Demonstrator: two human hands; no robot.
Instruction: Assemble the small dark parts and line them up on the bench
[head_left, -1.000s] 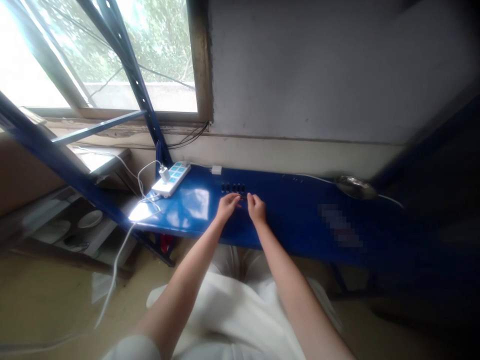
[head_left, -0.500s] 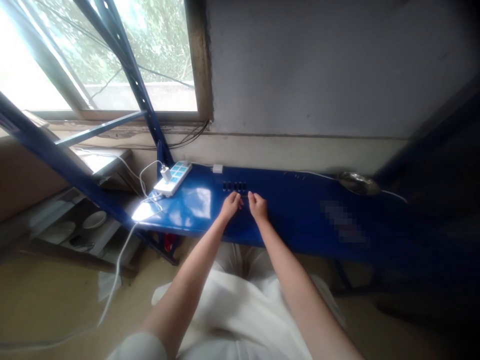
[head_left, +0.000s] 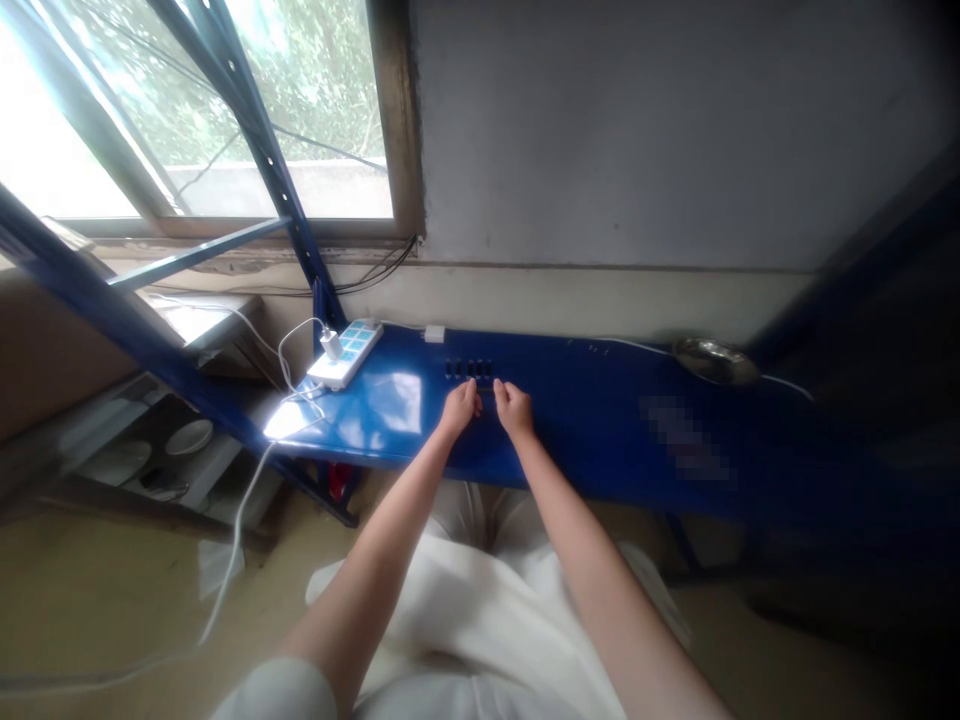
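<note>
My left hand (head_left: 459, 408) and my right hand (head_left: 514, 409) face each other over the blue table (head_left: 585, 420), a small gap between them. Both are closed in a pinch, thumbs on top. A thin, short strip (head_left: 486, 389) spans the gap from one set of fingertips to the other; its kind is too small to make out. Just beyond the fingertips, several small black pieces (head_left: 458, 369) with light ends stand in a row on the table.
A white power strip (head_left: 346, 354) with a plugged-in charger (head_left: 330, 344) lies at the left end. Near the wall are a white adapter (head_left: 434, 333), tiny bits (head_left: 592, 347) and a shiny metal dish (head_left: 716, 361). A blue upright post (head_left: 277, 170) rises at left; a white cable (head_left: 238, 530) hangs down.
My hands have come slightly closer together, the right one moving a little to the left. The row of black pieces stays in place.
</note>
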